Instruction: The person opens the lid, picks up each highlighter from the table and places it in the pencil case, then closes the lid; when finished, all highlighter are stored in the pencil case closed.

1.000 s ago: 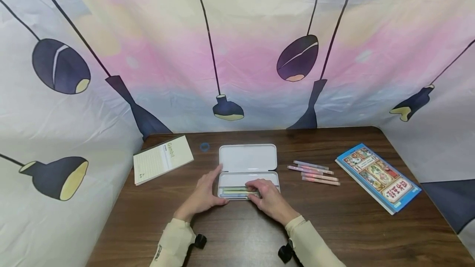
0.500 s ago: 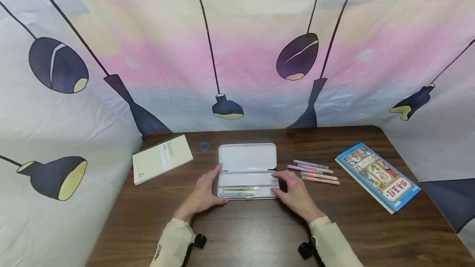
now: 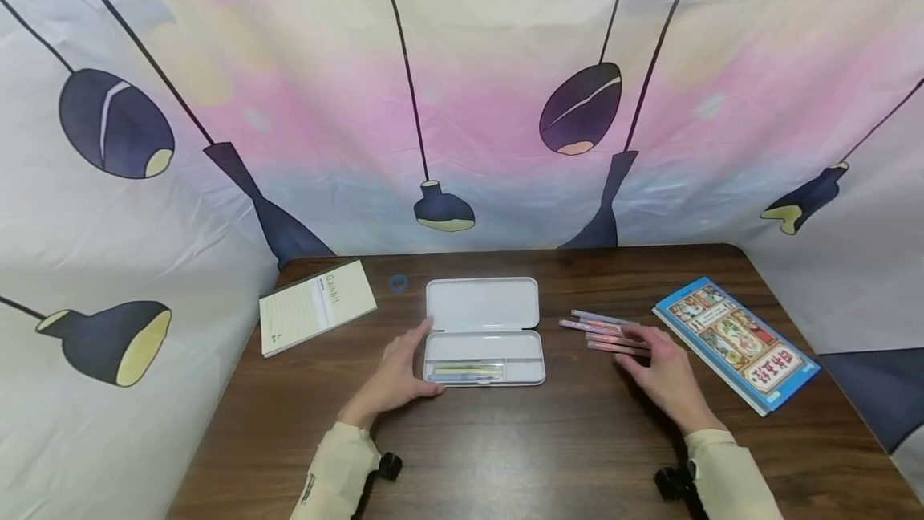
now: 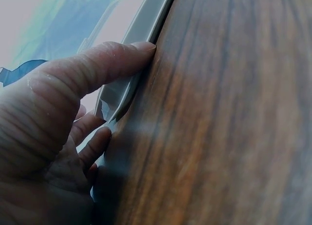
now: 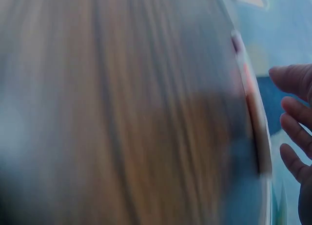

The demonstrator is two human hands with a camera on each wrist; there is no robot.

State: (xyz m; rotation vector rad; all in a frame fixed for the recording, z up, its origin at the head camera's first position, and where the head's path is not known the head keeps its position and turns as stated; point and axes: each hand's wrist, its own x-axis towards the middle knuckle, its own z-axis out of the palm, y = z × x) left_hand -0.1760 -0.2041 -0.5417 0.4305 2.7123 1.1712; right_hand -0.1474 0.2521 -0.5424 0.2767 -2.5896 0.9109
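Note:
An open white pencil case (image 3: 482, 305) lies on the table, its lid folded back. Several thin pens (image 3: 465, 371) fill the near left compartment of its tray. My left hand (image 3: 390, 379) holds the case's left end, thumb along the front edge and fingers by the left side; the left wrist view shows the thumb (image 4: 122, 61) against the rim. Over the right ends of several pastel pens (image 3: 602, 327) hovers my right hand (image 3: 662, 371), covering part of them. In the right wrist view its fingers (image 5: 295, 130) are spread and loosely bent, apart from a pen (image 5: 257, 122).
A cream notepad (image 3: 318, 310) lies at the back left. Beside it is a small blue ring (image 3: 398, 283). To the right of the pens lies a blue-bordered illustrated book (image 3: 736, 346). A printed cloth (image 3: 498, 103) hangs behind the brown table (image 3: 491, 448).
My right hand has left the case's tray, passed its right edge and moved right to above the loose pastel pens. The left hand stays at the case.

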